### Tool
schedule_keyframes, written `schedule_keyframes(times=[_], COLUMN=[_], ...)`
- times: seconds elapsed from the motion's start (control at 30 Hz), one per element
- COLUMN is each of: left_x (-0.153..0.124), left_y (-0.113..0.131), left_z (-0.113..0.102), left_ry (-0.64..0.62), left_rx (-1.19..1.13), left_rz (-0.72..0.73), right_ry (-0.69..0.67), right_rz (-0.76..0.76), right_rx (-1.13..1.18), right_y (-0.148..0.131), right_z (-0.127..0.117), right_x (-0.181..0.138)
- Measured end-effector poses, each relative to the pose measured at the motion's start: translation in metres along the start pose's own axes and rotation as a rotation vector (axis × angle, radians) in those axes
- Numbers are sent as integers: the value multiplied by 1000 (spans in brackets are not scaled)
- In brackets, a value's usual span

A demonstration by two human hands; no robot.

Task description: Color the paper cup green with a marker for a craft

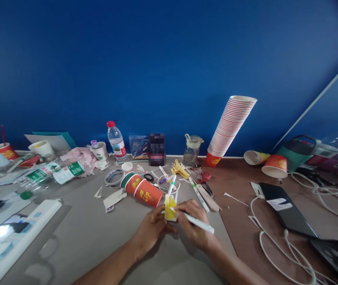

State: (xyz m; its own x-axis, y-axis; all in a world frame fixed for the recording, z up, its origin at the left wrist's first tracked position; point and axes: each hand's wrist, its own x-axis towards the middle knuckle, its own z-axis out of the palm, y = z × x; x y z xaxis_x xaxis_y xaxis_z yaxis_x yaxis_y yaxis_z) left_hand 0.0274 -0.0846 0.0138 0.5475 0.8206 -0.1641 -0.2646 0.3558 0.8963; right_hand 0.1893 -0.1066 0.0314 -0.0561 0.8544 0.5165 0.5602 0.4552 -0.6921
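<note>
My left hand [154, 223] pinches the left edge of a small white paper piece [170, 217] with a yellow-coloured face. In my right hand [195, 229] is a white marker pen [200, 223], its tip on the yellow area. Just beyond the paper stands a white strip with green and blue bands [171, 185]; whether it joins the paper I cannot tell. Several red and green paper cups [142, 190], nested together, lie on their side behind my left hand. A yellow clip-like thing [181, 169] rests behind the strip.
A tall leaning stack of paper cups [231, 126] stands at the back right, beside a clear jar [192, 150]. A red-capped water bottle [116, 141] and a tape roll [114, 177] are back left. A power strip [35, 225] lies left; a black phone [287, 208] and white cables [261, 233] lie right.
</note>
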Motion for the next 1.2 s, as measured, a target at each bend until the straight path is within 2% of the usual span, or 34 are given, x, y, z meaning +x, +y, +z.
schedule_keyframes(times=[0.17,0.3,0.6,0.87,1.0,1.07,1.2], left_x=[1,1,-2,0,0,0,1], left_y=[-1,0,3,-3,-4,-3,-5], left_z=[0,1,3,-1,-3,-3,-3], left_ry=[-5,-11,-16,6,34,46,58], left_rx=[17,60,105,42,-35,-46,-57], left_rz=[5,7,-2,3,-38,-46,-34], right_ry=[65,68,45,87,297,352,275], right_rz=[-64,-112,-71,4,107,188,264], right_rx=[-18,-27,-4,70,157,145,143], right_y=[3,4,1,-1,2,5,10], right_z=[2,3,1,-2,-3,-4,-2], right_x=[1,2,3,1,3,4,2])
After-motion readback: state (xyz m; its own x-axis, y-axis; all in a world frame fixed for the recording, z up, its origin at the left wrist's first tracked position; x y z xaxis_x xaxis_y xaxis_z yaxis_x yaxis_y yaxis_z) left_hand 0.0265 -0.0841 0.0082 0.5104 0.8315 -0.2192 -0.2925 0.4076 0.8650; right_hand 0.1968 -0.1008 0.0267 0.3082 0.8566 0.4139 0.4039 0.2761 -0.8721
